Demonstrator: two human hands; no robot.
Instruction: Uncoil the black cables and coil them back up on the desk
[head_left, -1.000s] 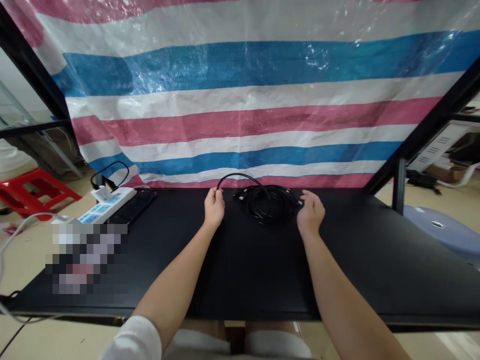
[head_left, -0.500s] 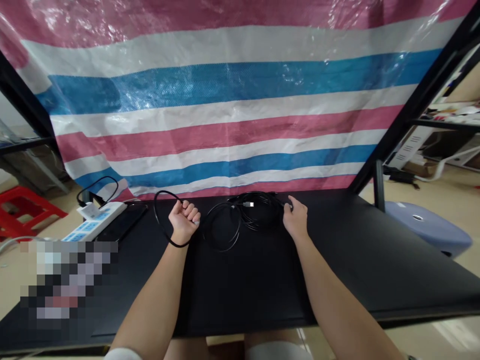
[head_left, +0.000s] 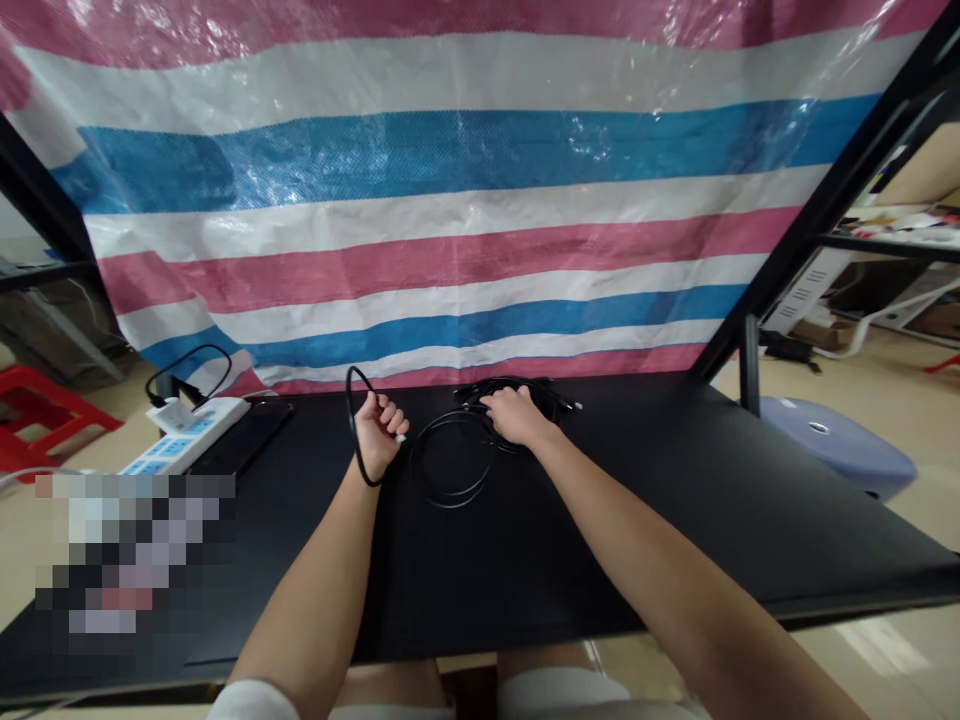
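Observation:
A black cable (head_left: 351, 412) runs in a loop around my left wrist, and my left hand (head_left: 379, 430) is closed on part of it, palm turned up. By its fingertips shows a small whitish piece, possibly a plug end. A thin ring of black cable (head_left: 448, 504) lies on the table to the right of that hand. Further back, my right hand (head_left: 517, 415) reaches over a bundle of coiled black cables (head_left: 553, 397), its bent fingers closed on cable at the left part of the bundle. What lies under the palm is hidden. A cable plug (head_left: 576, 405) sticks out at the bundle's right side.
On the left of the black table (head_left: 675, 500) are a white power strip (head_left: 180, 440) with a plugged-in adapter, and a dark phone (head_left: 251, 435). A striped plastic sheet (head_left: 450, 230) hangs along the back edge. A bluish stool (head_left: 832, 440) stands beyond the right side.
My right hand has moved left from the bundle's right end, leaving a plug end there, onto the bundle's left part. My left hand has shifted slightly right, still holding its cable.

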